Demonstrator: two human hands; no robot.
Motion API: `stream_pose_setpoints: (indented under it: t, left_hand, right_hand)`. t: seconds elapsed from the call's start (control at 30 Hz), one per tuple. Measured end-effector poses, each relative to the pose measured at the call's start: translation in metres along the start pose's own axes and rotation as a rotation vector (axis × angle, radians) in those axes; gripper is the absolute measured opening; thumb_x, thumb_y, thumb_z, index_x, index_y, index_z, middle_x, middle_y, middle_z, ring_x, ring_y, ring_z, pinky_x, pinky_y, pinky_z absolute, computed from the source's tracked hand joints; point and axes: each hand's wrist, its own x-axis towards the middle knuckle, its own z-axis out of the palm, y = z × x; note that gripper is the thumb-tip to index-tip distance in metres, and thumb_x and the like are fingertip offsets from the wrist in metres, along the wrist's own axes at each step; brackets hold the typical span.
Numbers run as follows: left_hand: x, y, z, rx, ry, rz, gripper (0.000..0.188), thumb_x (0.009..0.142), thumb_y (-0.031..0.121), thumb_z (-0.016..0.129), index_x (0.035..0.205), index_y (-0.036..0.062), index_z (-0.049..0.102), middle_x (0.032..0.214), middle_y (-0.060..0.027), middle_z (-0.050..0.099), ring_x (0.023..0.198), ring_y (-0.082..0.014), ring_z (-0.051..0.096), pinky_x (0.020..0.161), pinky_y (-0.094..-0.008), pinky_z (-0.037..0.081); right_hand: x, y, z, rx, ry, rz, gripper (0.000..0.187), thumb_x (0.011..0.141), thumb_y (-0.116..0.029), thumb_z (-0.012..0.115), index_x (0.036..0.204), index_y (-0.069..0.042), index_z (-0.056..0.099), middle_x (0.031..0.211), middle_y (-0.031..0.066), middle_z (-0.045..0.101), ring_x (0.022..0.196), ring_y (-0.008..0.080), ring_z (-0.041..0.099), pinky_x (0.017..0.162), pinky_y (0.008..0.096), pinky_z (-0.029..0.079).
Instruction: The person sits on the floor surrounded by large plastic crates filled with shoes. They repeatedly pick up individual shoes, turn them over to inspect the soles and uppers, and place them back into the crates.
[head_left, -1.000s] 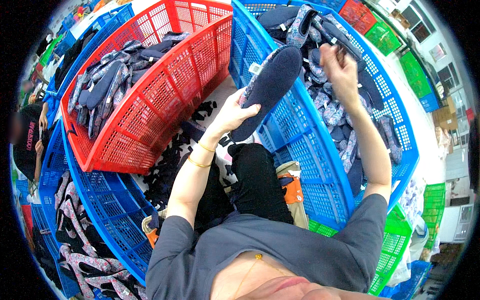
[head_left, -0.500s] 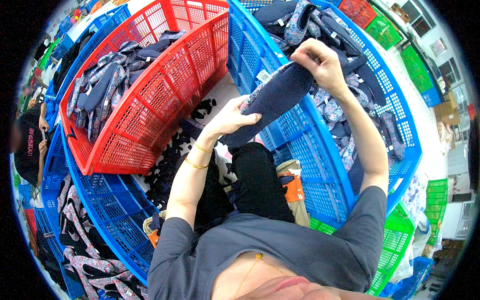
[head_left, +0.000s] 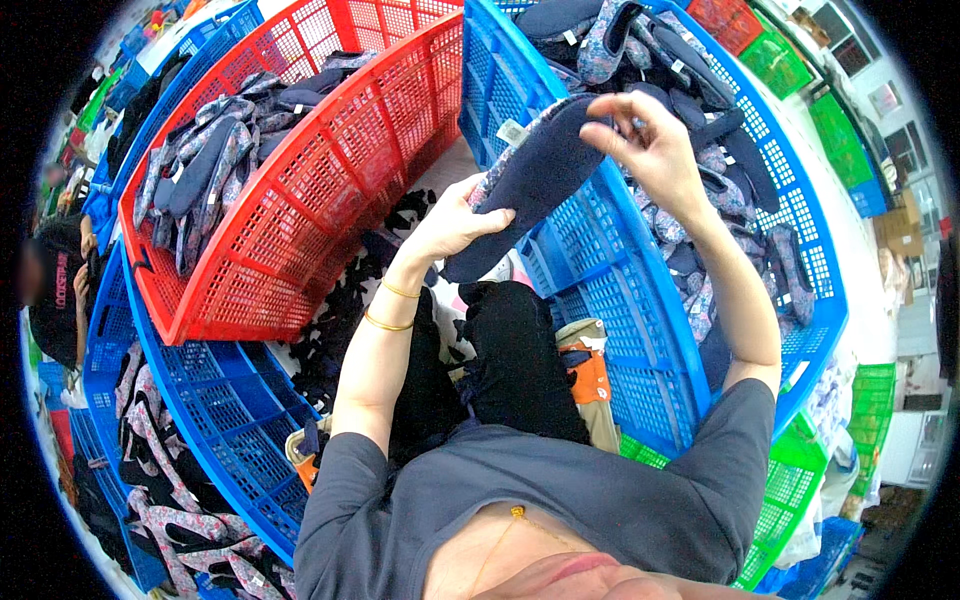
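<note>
A slipper [head_left: 545, 175] with a dark navy sole and a floral upper is tilted in front of me, sole facing up. My left hand [head_left: 455, 220] grips its near end, thumb pressed on the sole and fingers underneath. Beside its far end my right hand [head_left: 650, 145] has its fingers parted, thumb and forefinger close to the sole's edge; whether they touch it I cannot tell. A small white label [head_left: 511, 132] sticks out at the slipper's left edge. Most of the floral upper is hidden beneath the sole.
Several floral slippers fill a blue crate [head_left: 640, 330] on my right and a red crate [head_left: 300, 225] at the left. Another blue crate [head_left: 215, 395] at lower left holds floral pieces. Dark scraps [head_left: 335, 330] litter the floor by my knees. A person [head_left: 60, 290] works at far left.
My right hand's fingers have come apart from their pinch at the slipper's far end, and the hand has shifted slightly right. The slipper has tilted a little more upright in my left hand.
</note>
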Motion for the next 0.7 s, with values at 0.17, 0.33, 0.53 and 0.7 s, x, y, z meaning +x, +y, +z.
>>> stream_pose_setpoints:
  t: [0.17,0.33,0.53,0.7]
  left_hand:
    - [-0.001,0.005,0.006,0.124,-0.006,-0.049,0.036,0.079,0.012,0.070,0.111,-0.0017,0.058,0.094,-0.0003,0.062,0.083,-0.0074,0.055,0.079,-0.0245,0.047]
    - [-0.002,0.001,0.000,0.113,0.047,0.006,0.039,0.078,0.012,0.070,0.112,-0.0018,0.059,0.093,-0.0001,0.061,0.082,-0.0082,0.054,0.079,-0.0259,0.047]
    - [0.026,0.048,-0.081,0.076,0.610,0.231,0.020,0.089,0.021,0.058,0.095,0.0033,0.065,0.082,-0.0044,0.065,0.077,-0.0151,0.061,0.073,-0.0300,0.049]
    - [0.057,0.063,-0.113,-0.146,1.021,0.510,0.058,0.086,0.018,0.068,0.131,0.0000,0.035,0.116,-0.0085,0.051,0.108,-0.0200,0.051,0.100,-0.0352,0.039]
  right_hand:
    - [0.020,0.012,0.007,-0.188,-0.044,-0.029,0.030,0.083,-0.025,0.075,0.099,-0.001,0.067,0.085,0.0037,0.066,0.076,0.0082,0.059,0.069,0.0236,0.047]
    - [0.017,-0.019,-0.008,0.384,0.121,0.049,0.022,0.090,-0.026,0.066,0.090,-0.004,0.067,0.074,-0.0033,0.058,0.064,0.0047,0.048,0.058,0.0220,0.036]
    - [0.011,0.079,-0.069,0.115,0.116,0.357,0.044,0.095,-0.046,0.054,0.076,-0.007,0.065,0.058,-0.0074,0.046,0.046,0.0039,0.035,0.045,0.0212,0.026]
    - [-0.062,0.307,-0.124,-0.335,-0.103,0.810,0.044,0.096,-0.034,0.043,0.082,0.001,0.066,0.065,0.0122,0.067,0.054,0.0184,0.065,0.053,0.0335,0.052]
